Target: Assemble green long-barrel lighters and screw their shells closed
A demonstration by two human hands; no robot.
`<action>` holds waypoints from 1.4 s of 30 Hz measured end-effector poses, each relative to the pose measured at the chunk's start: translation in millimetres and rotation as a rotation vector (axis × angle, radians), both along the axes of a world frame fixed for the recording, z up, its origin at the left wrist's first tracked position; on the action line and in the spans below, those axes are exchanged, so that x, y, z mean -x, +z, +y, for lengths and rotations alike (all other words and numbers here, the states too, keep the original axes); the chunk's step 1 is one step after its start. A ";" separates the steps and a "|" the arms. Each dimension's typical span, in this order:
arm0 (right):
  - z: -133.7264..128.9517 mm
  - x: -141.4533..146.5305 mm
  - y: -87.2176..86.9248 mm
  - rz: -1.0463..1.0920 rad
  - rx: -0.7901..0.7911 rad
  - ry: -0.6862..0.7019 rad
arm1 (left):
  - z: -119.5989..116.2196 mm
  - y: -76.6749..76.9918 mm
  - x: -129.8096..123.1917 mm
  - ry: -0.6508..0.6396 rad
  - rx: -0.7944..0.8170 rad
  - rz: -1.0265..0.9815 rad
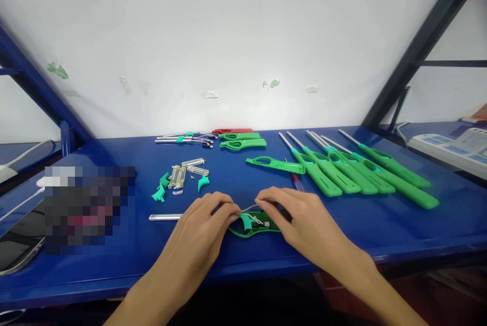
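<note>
A green half shell of a long-nosed lighter [249, 235] lies near the table's front edge, with a teal trigger [246, 222], thin wires and a small dark part inside it. My left hand [203, 227] is closed over the shell's left end, its fingertips beside the trigger. A silver metal tube [164, 217] sticks out to the left from under that hand. Above the shell's right part, my right hand [300, 214] pinches a thin pale wire [249, 208] between thumb and forefinger. The palm hides the shell's right end.
Several assembled green lighters [344, 168] lie to the right, near a screwdriver [298, 183] and an empty green shell [277, 164]. Clear fuel tanks [182, 176] and teal triggers [159, 193] lie left. Metal tubes with wires [178, 139] and a red shell [234, 131] lie behind.
</note>
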State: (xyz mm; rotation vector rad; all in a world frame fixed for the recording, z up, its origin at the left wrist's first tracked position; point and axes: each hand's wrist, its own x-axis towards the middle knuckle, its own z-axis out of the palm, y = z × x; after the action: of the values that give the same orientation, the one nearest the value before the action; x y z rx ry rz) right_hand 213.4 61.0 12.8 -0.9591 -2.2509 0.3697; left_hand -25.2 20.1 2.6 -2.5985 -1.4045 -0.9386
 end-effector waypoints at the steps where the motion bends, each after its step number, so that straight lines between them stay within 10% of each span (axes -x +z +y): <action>1: -1.9 -2.2 1.2 0.022 0.020 -0.008 | -0.1 0.0 -0.1 0.001 0.015 -0.001; 42: -5.6 -14.5 -2.7 -0.089 -0.004 0.134 | -3.8 1.3 2.0 -0.070 -0.101 0.088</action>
State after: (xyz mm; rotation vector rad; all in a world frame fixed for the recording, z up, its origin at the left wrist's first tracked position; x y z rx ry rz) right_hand 227.9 55.4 10.1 -0.8397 -2.4031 0.3880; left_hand -27.2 16.2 3.9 -2.5947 -1.2203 -0.8671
